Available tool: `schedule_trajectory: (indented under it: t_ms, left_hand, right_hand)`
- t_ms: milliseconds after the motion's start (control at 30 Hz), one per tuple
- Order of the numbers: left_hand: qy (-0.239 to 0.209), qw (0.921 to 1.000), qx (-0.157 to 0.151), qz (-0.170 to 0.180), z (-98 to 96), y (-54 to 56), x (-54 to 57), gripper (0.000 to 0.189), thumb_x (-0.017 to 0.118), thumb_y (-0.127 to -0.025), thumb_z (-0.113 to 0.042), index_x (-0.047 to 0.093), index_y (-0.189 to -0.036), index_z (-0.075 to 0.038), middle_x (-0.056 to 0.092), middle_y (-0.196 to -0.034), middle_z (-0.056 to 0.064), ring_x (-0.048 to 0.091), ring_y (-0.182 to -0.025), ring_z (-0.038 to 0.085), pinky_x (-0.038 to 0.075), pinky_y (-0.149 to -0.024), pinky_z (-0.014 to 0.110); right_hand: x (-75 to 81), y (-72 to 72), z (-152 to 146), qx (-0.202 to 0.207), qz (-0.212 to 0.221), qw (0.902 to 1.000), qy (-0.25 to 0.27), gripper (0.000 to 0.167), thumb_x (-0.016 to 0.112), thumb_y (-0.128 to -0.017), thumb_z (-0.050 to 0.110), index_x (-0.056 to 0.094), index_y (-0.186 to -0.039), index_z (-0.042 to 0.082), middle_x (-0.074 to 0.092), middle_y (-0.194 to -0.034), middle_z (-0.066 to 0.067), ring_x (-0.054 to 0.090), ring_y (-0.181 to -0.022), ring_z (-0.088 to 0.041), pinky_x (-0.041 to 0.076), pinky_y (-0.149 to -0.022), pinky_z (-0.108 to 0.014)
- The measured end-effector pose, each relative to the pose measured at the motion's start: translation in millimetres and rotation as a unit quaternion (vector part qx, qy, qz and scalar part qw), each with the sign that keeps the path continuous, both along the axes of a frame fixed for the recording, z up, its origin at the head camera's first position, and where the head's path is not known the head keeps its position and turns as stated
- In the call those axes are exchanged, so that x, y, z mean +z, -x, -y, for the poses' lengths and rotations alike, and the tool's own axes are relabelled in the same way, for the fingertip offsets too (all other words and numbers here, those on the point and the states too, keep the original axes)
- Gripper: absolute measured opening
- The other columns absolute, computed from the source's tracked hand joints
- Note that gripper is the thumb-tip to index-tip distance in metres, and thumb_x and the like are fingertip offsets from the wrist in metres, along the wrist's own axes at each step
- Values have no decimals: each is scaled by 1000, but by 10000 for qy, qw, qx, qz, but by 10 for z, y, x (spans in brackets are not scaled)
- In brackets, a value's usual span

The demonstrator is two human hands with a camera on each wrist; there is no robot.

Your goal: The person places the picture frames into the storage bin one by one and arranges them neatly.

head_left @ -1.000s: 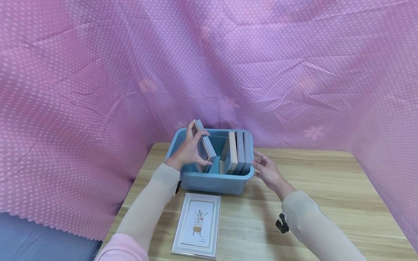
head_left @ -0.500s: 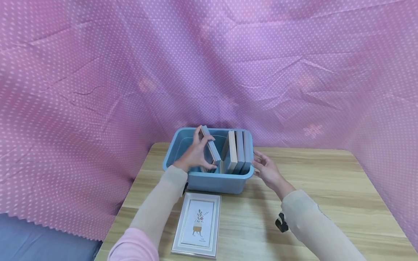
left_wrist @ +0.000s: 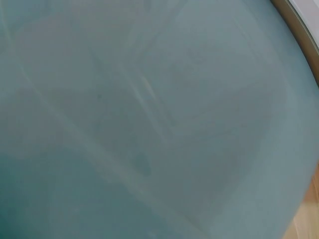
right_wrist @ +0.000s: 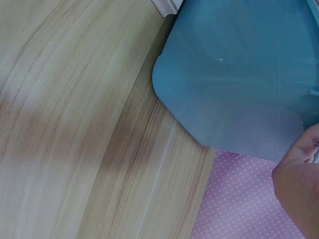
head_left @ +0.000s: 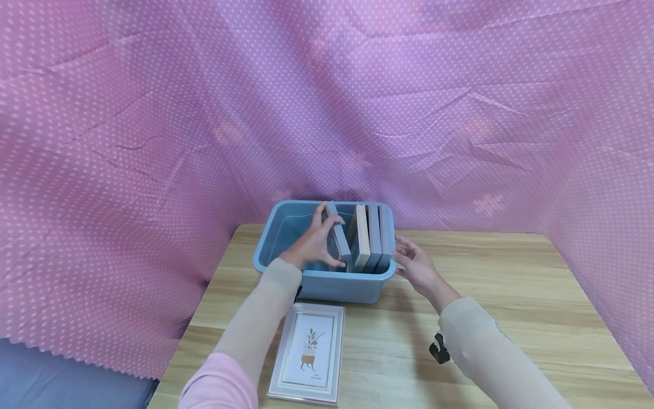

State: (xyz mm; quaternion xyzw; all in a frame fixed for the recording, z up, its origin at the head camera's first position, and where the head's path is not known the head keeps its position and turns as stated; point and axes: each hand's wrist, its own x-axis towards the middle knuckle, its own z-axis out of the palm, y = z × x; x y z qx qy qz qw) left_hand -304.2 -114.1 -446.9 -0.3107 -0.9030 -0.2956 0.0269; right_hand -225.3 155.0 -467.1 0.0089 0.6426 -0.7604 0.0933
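A light blue plastic bin (head_left: 339, 287) stands on the table. My left hand (head_left: 313, 243) reaches into it and grips a grey picture frame (head_left: 339, 236) by its edge, with the thumb at the near end and fingers at the far end. The held frame leans slightly left. To its right, several more frames stand on edge, among them a cream-edged one (head_left: 363, 233) and a grey one (head_left: 386, 233) against the right wall. My right hand (head_left: 420, 271) is outside the bin, its loosely extended fingers at the right rim. In the left wrist view, the bin's wall (left_wrist: 209, 124) fills most of the picture.
A white picture frame (head_left: 309, 352) with a potted-plant print lies flat on the wooden table (head_left: 501, 318), in front of the bin. Pink dotted cloth (head_left: 409, 113) hangs close behind the bin and along both sides.
My left hand has carried its picture frame rightward and a little lower, close beside the standing frames. My right hand has stayed at the bin's right side.
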Motion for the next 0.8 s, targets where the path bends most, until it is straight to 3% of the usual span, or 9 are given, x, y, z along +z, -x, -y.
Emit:
schedule_trajectory:
  t_ms: [267, 533, 800]
  left_hand:
    - [185, 9994, -85, 275, -114, 8, 9, 91, 93, -57, -25, 41, -131, -26, -11, -155, 7, 26, -135, 36, 46, -96, 45]
    - [282, 9983, -316, 394, -212, 32, 23, 90, 93, -59, -25, 40, -132, -29, -11, -157, 7, 23, -137, 33, 50, -91, 44]
    - [263, 9975, -269, 591, -273, 60, 17, 90, 92, -59, -25, 40, -132, -32, -13, -157, 2, 18, -139, 31, 48, -95, 45]
  right_hand:
    - [-12, 21, -14, 67, -10, 10000, 33, 56, 46, -100, 4, 24, -151, 8, 38, -138, -22, 54, -108, -16, 48, -96, -36]
    - [-9, 39, -38, 22, 9, 10000, 63, 55, 48, -99, 3, 27, -150, 9, 41, -137, -21, 55, -106, -16, 49, -93, -36]
    - [-17, 52, -77, 89, -70, 9999, 59, 55, 48, -99, 4, 27, -150, 8, 42, -134, -23, 56, -103, -15, 49, -94, -36]
